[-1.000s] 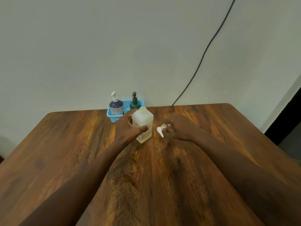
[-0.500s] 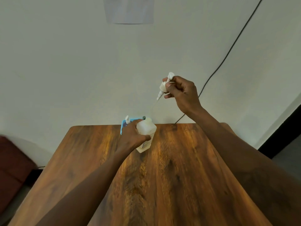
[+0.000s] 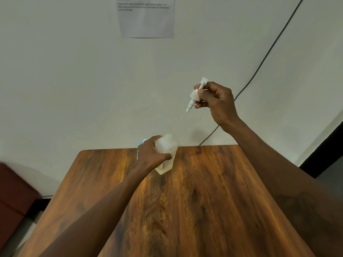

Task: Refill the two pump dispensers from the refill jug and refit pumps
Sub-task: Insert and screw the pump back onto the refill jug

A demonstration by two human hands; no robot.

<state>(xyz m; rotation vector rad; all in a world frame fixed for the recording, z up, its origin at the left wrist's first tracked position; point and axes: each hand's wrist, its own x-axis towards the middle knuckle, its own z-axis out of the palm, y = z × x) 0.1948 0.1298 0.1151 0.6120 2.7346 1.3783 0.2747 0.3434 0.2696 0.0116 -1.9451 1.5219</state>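
Head view, stock list, lgst to smallest:

1. Worktop [image 3: 204, 201]: wood; carries the btl near its far edge.
2. Wall sheet [image 3: 146, 19]: printed, text too small to read.
3. L hand [image 3: 151, 154]: wrapped round translucent btl [image 3: 167, 151], steadying it where it stands on the worktop. Neck is open, no pump fitted.
4. R hand [image 3: 217, 102]: raised well above the btl, pinching white pump [image 3: 195, 94] at its collar.
5. Dip tube [image 3: 181, 121]: thin, runs from the pump down toward the neck; can't tell if its end is clear of it.
6. Blue bin [image 3: 138, 152]: sliver behind L hand, contents mostly hidden.
7. Status (est.): early. One pump unscrewed & lifted off; no pour visible, no refill jug identifiable. Left to do: fill both dispensers, refit both pumps.
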